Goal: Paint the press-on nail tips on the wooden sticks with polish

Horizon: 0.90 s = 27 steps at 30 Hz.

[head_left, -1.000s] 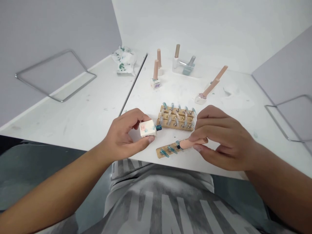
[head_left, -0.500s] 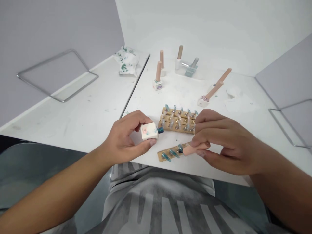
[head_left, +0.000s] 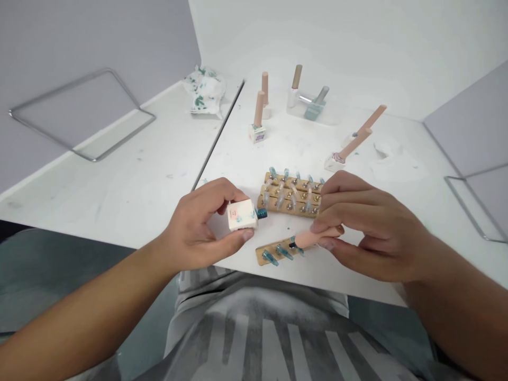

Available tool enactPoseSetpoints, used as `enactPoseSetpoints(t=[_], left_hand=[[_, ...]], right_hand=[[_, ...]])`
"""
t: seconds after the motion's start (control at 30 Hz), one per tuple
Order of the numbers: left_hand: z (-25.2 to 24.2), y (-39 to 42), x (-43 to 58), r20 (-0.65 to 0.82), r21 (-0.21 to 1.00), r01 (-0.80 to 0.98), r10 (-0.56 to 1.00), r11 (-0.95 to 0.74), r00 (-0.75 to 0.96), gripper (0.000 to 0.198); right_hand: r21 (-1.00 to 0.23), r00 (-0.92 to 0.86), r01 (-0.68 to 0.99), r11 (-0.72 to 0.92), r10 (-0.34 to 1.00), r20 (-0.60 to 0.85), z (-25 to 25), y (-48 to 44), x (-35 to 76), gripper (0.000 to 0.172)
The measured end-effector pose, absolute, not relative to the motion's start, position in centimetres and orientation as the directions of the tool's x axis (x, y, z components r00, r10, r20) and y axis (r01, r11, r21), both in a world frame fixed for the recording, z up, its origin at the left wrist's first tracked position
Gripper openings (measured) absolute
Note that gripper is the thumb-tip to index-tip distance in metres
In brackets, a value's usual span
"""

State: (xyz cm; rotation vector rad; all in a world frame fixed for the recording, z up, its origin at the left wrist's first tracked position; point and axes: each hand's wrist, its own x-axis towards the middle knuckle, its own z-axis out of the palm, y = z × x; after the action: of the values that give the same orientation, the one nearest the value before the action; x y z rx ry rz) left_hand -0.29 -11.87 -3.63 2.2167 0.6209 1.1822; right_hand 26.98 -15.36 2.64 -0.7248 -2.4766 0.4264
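My left hand (head_left: 210,227) grips a white square polish bottle (head_left: 240,215) on its side, its teal-coated neck pointing right. Between the fingers of my right hand (head_left: 357,227) is a pink brush cap (head_left: 313,237), its dark brush tip over a nail on the front wooden strip (head_left: 262,257). Teal nail tips (head_left: 284,252) lie slanted on that strip; its right end is hidden by my right hand. Just behind, wooden strips (head_left: 286,205) set side by side carry several clear and teal nail tips on metal knobs, partly covered by my right fingers.
Two pink-capped bottles (head_left: 257,132) stand behind the strips, and two more (head_left: 335,160) lean at the right. A clear tray (head_left: 329,114) holds bottles at the back. Crumpled stained tissue (head_left: 208,95) lies back left. Metal wire frames (head_left: 95,159) flank both sides.
The pink brush cap has shifted slightly left and up in my right hand, uncovering more of the third nail. The camera view has moved a little. My left hand still grips the bottle.
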Motion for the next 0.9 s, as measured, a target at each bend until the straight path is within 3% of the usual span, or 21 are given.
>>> enactPoseSetpoints(t=[0.3, 0.9], left_hand=[[-3.57, -12.06, -0.16, 0.598, 0.657, 0.138, 0.624, -0.741, 0.503, 0.024], [-3.55, -12.02, -0.26, 0.579, 0.667, 0.142, 0.629, -0.732, 0.519, 0.026]], right_hand=[[-0.324, -0.693, 0.441, 0.837, 0.547, 0.469, 2.51, -15.47, 26.90, 0.009], [-0.425, -0.724, 0.371, 0.826, 0.544, 0.424, 3.11, -16.13, 27.19, 0.015]])
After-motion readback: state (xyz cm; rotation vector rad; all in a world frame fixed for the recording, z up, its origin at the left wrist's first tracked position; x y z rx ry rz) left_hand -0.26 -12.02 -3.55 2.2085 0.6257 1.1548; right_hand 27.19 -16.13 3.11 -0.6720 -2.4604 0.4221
